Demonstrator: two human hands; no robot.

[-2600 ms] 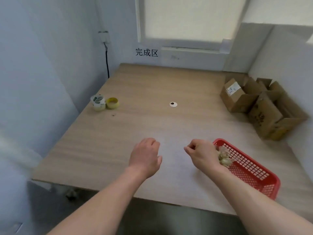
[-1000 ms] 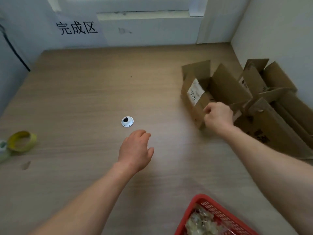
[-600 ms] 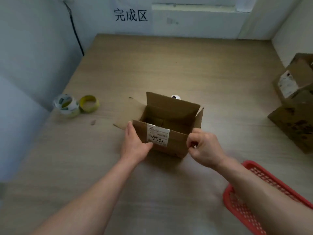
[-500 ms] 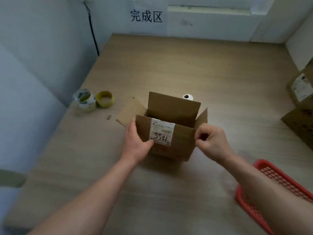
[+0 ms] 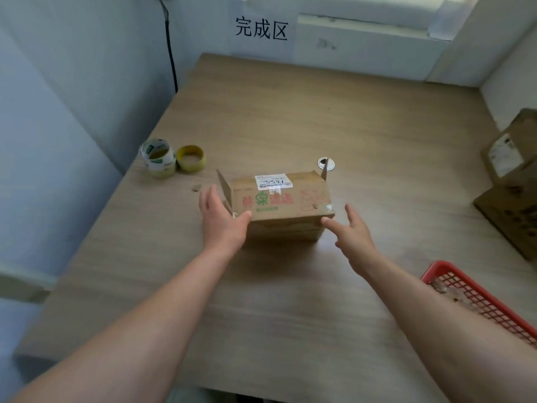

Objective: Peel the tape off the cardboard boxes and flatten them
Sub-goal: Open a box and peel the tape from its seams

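Note:
A small cardboard box (image 5: 279,203) lies on its side in the middle of the wooden table (image 5: 290,301), its white label and red-green print facing up and its open flaps pointing away from me. Shiny tape shows at its near right corner. My left hand (image 5: 222,222) rests against the box's left end, fingers straight and thumb on the near left corner. My right hand (image 5: 353,229) hovers with spread fingers just off the near right corner; whether it touches the box is unclear.
Two tape rolls (image 5: 171,157) sit at the table's left edge. More cardboard boxes (image 5: 511,181) stand against the right wall. A red mesh basket (image 5: 476,298) with tape scraps is at the near right. A small round grommet (image 5: 325,163) lies behind the box.
The box has been tipped from upright onto its side, label now on top. My right hand has let go of the box's corner and opened; my left hand stays at the left end.

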